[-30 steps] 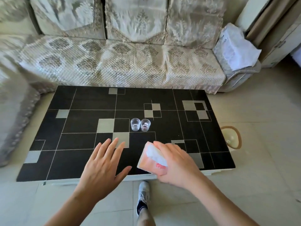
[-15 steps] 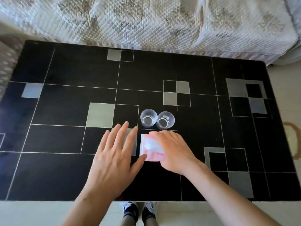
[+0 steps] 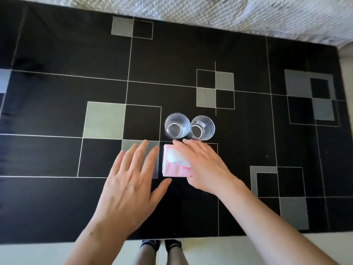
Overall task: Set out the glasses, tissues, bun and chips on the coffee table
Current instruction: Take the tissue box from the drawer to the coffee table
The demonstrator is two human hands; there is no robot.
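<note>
Two clear glasses stand upright side by side near the middle of the black coffee table. Just in front of them lies a pink and white tissue pack on the tabletop. My right hand rests over the pack's right side, fingers laid across it and pointing toward the glasses. My left hand hovers flat with fingers spread just left of the pack, its thumb near the pack's front left corner, holding nothing. No bun or chips are in view.
A quilted sofa cover runs along the table's far edge. The table's near edge meets pale floor, where my feet stand. Grey squares and white lines pattern the tabletop.
The view has moved in over the table. My right hand carried the tissue pack forward and set it down in front of the glasses; my left hand moved alongside it.
</note>
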